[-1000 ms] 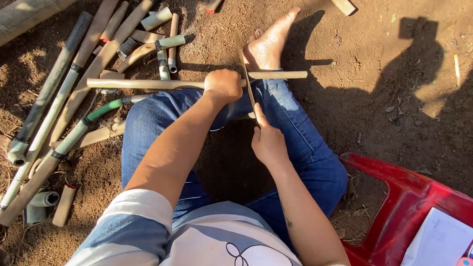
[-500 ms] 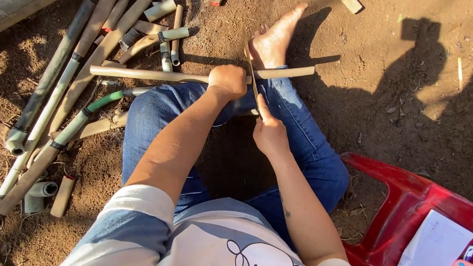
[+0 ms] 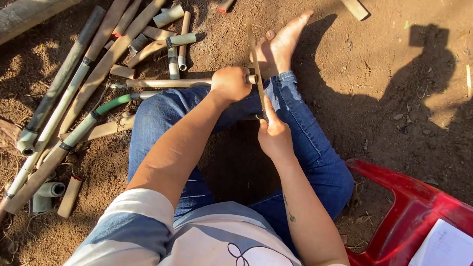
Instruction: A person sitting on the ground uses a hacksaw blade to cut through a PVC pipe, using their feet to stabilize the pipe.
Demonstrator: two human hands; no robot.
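Bamboo stick [image 3: 166,83] no longer sticks out past the blade on the right; a second ago a long piece ran out right of the left hand [image 3: 229,84], now it ends at the fist. Blade [image 3: 255,68] has swung from a low slant to nearly upright, tip up toward the bare foot [image 3: 283,42]. Right hand [image 3: 274,135] has come up slightly closer to the left one.
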